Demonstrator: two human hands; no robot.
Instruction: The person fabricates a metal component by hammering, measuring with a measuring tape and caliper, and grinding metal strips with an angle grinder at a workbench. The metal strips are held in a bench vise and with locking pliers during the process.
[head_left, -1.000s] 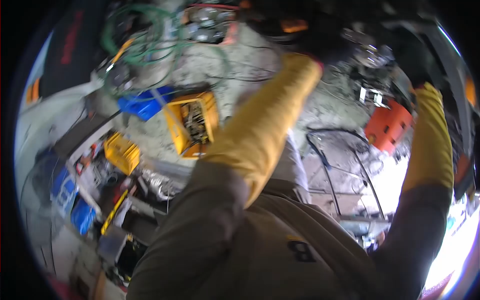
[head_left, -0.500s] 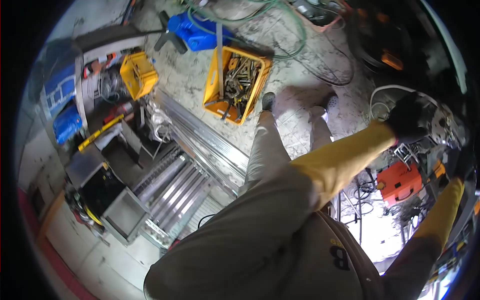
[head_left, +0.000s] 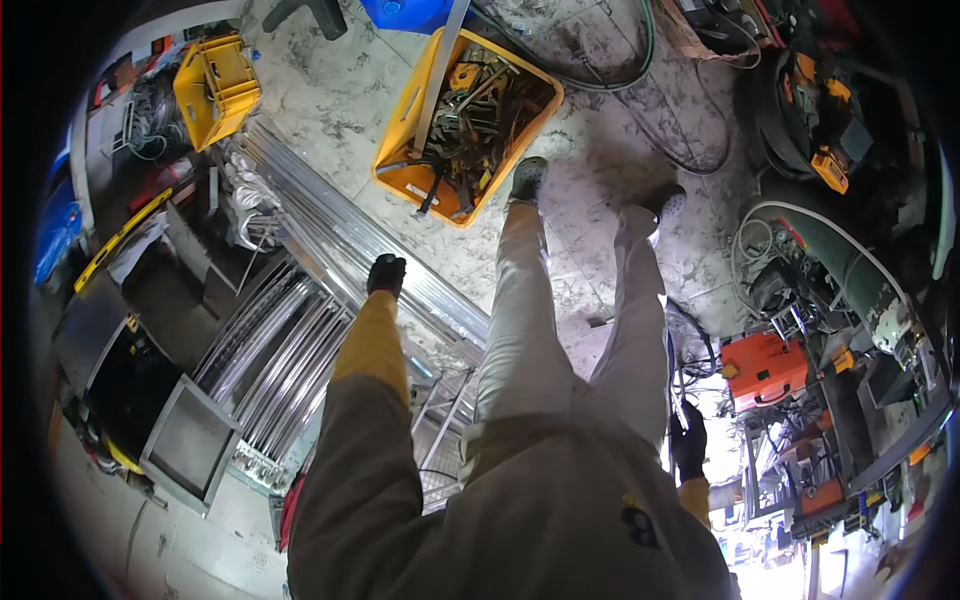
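Observation:
My left hand, in a black glove with a yellow sleeve, is over the long silvery metal profiles on the floor. Its fingers are curled in, and nothing shows in them. Low beside my right leg is my right hand, also black-gloved, against a very bright patch. A thin pale strip runs by its fingers; whether they hold it is unclear. A yellow crate of metal clamps and tools stands in front of my feet.
An orange-red case lies right of my legs, near a curved white hose and cluttered equipment. Left are a rack of metal bars, a grey open box and a yellow bin. A green hose crosses the floor ahead.
My left hand has swung from the equipment at the far right over to the metal profiles on the left. My right hand has come back beside my leg. The view has turned and shifted.

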